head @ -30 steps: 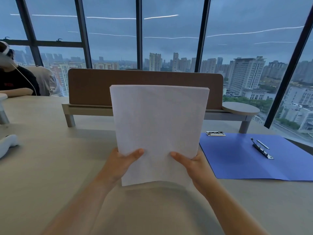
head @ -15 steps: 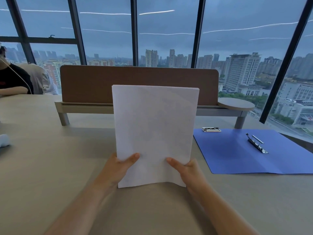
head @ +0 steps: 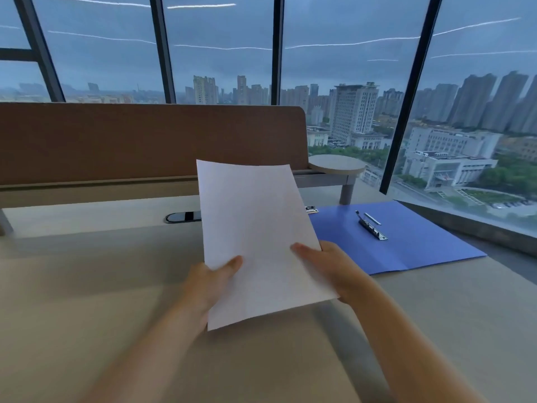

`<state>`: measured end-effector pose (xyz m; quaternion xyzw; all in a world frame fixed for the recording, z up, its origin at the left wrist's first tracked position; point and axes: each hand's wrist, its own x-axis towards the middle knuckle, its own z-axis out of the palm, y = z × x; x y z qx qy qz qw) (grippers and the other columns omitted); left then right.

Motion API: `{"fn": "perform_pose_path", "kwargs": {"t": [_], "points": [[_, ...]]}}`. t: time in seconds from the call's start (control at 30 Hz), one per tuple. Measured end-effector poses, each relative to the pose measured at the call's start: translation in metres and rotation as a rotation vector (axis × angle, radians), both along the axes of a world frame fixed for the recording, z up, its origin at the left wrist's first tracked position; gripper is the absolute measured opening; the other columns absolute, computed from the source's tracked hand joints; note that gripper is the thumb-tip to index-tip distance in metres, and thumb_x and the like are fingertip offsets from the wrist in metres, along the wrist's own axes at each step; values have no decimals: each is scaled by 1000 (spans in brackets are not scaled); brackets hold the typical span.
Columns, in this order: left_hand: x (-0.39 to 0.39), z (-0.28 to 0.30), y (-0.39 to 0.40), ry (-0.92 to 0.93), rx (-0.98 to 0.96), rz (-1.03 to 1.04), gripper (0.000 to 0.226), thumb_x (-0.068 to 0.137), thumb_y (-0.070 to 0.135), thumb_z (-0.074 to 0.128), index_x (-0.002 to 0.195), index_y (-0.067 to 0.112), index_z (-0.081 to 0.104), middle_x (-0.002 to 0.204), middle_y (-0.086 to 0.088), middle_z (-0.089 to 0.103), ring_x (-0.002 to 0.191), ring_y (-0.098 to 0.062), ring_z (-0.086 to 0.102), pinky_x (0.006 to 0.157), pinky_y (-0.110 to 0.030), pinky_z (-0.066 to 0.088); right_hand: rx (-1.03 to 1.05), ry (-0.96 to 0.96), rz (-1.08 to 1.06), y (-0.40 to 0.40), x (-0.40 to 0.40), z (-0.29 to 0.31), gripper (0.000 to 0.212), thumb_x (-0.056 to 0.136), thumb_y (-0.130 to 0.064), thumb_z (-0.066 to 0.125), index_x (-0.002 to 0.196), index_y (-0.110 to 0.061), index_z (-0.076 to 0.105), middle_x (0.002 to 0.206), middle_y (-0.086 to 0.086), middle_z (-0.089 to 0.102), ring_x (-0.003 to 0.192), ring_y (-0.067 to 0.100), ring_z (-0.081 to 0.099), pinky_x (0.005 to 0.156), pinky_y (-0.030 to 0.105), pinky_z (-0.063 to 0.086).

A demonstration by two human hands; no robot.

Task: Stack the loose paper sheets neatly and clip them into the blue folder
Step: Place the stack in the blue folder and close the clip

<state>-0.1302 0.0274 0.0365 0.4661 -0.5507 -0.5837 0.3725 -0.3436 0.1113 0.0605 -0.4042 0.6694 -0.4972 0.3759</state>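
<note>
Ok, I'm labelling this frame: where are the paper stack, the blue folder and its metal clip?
paper stack (head: 258, 228): head view, middle of the top sheet.
blue folder (head: 412, 248): head view, bare inner cover.
metal clip (head: 372, 228): head view, clip bar.

1. A brown divider panel (head: 151, 141) stands across the beige desk (head: 87, 286), beyond the fingers.
2. A dark cable grommet (head: 183, 217) sits left of the fingertips.
3. Tall windows (head: 220, 53) frame an overcast skyline (head: 354, 112).
</note>
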Motion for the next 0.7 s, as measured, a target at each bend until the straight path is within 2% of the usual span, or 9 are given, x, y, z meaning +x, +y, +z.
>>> {"fn": "perform_pose_path", "kwargs": {"t": [0.1, 0.2, 0.27, 0.3, 0.33, 0.4, 0.43, 0.53, 0.7], "points": [[-29, 12, 11, 74, 26, -83, 35, 88, 43, 68, 111, 18, 71, 103, -4, 76, 90, -23, 73, 79, -38, 58, -33, -74, -34, 10, -35, 0, 26, 94, -34, 65, 104, -12, 75, 96, 6, 79, 80, 21, 76, 71, 32, 61], [-63, 19, 11, 308, 201, -223, 62, 92, 68, 36, 106, 22, 75, 104, -8, 77, 93, -26, 74, 85, -42, 57, -85, -184, -117, 19, -69, -6, 28, 93, -32, 68, 105, -7, 74, 93, 10, 79, 76, 25, 76, 70, 36, 60], [-83, 8, 2, 451, 277, -212, 62, 98, 57, 36, 84, 12, 77, 84, -16, 75, 69, -24, 75, 61, -33, 61, -119, -259, -164, 23, -85, -10, 27, 92, -29, 69, 104, -6, 73, 89, 10, 79, 72, 24, 75, 64, 33, 59], [-92, 4, 2, 412, 256, -209, 53, 98, 52, 44, 83, 11, 74, 84, -20, 72, 66, -23, 74, 54, -31, 59, -136, -287, -183, 23, -91, -13, 26, 92, -28, 68, 103, -6, 72, 88, 9, 79, 72, 24, 75, 63, 33, 60], [-104, -10, -4, 229, 182, -225, 43, 93, 53, 55, 96, 12, 70, 99, -24, 69, 81, -24, 74, 63, -32, 60, -151, -308, -197, 22, -96, -15, 25, 92, -27, 68, 103, -5, 72, 88, 9, 79, 72, 24, 75, 64, 33, 60], [-120, -22, -1, -324, 5, -347, 55, 87, 42, 71, 131, 13, 54, 137, -18, 54, 125, -29, 55, 98, -30, 46, -167, -336, -219, 18, -103, -22, 24, 93, -25, 67, 104, -4, 72, 89, 10, 79, 73, 25, 75, 63, 33, 60], [-129, -26, -1, -492, -161, -428, 51, 91, 37, 67, 135, 15, 51, 141, -12, 52, 130, -28, 48, 99, -26, 39, -164, -334, -232, 16, -107, -26, 23, 93, -24, 67, 103, -4, 72, 89, 10, 79, 72, 24, 75, 62, 33, 59], [-157, -27, 1, -688, -536, -571, 38, 95, 50, 52, 130, 36, 50, 130, 8, 55, 126, -20, 49, 93, -20, 35, -130, -255, -255, 9, -114, -35, 20, 92, -27, 69, 96, -9, 74, 88, 7, 80, 67, 18, 74, 63, 28, 56], [-153, -27, -6, -738, -626, -673, 30, 96, 56, 47, 123, 46, 51, 128, 18, 54, 120, -12, 48, 94, -21, 32, -122, -237, -259, 2, -118, -40, 16, 91, -26, 70, 92, -10, 74, 76, -1, 78, 59, 11, 72, 52, 21, 52]]}}
